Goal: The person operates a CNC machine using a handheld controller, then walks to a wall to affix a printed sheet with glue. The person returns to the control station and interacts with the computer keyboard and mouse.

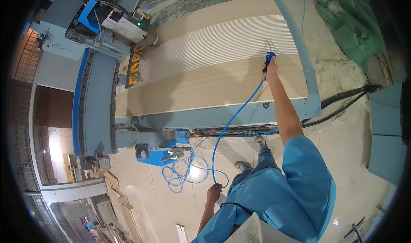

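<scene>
Right hand [271, 67] stretched out over the machine table [239, 114], grip wrapped around a blue air gun [269, 58]; its thin metal nozzle points up and away across the grooved board [214, 46]. The board lies flat on the table, ribbed band in the middle, plain strips on either side. Blue hose [233, 116] runs from the gun down off the table edge to the left hand [213, 193], grip closed around the hose low beside the body. Spare hose lies coiled on the tiled floor [162, 200] just beside that hand. Machine head [124, 22] sits at the board's far left end. Green cloth [351, 24] heaped on the floor, well apart to the right.
</scene>
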A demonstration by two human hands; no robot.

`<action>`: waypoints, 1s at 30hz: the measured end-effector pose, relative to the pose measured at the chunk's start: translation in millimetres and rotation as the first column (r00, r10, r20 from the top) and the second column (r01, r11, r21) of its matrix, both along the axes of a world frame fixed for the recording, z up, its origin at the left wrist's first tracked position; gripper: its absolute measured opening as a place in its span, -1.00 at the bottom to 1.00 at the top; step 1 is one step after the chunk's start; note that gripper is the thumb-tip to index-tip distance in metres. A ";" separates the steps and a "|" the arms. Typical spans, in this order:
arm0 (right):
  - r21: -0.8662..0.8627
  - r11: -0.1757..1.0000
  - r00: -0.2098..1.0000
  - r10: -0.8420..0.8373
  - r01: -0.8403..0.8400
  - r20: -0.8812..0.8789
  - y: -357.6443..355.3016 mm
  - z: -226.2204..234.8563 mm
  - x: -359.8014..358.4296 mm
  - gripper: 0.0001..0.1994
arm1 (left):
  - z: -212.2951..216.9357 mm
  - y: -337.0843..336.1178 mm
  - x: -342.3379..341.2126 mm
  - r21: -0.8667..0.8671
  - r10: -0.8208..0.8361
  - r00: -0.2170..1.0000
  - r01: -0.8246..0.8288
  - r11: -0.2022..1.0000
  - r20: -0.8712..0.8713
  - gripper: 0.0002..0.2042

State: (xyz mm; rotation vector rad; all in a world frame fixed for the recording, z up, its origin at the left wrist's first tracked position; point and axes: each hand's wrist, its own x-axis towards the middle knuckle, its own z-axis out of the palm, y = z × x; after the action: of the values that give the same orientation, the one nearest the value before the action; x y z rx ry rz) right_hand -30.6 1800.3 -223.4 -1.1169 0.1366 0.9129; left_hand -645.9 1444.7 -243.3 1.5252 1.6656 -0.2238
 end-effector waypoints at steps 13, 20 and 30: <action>0.081 0.991 0.994 -0.105 0.106 -0.024 15.4 -16.7 142.4 -0.29 | 3.4 -26.5 130.0 0.123 0.141 0.990 -0.140 0.982 0.003 -0.66; 0.043 0.938 0.938 0.341 -0.344 0.071 20.5 -39.8 143.0 -0.35 | -18.1 -63.0 161.3 0.042 0.192 0.981 -0.191 0.981 -0.022 -0.65; 0.002 0.762 0.759 0.644 -0.647 0.097 40.7 -59.1 14.3 -0.39 | -79.5 -138.7 146.3 0.097 0.350 0.927 -0.339 0.936 -0.135 -0.64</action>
State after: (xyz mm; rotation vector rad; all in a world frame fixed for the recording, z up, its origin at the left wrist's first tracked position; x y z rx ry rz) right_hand -16.3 1841.0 -282.5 -1.1885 -0.3724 1.4719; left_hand -499.6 1306.0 -322.8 1.2626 2.0495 -0.0913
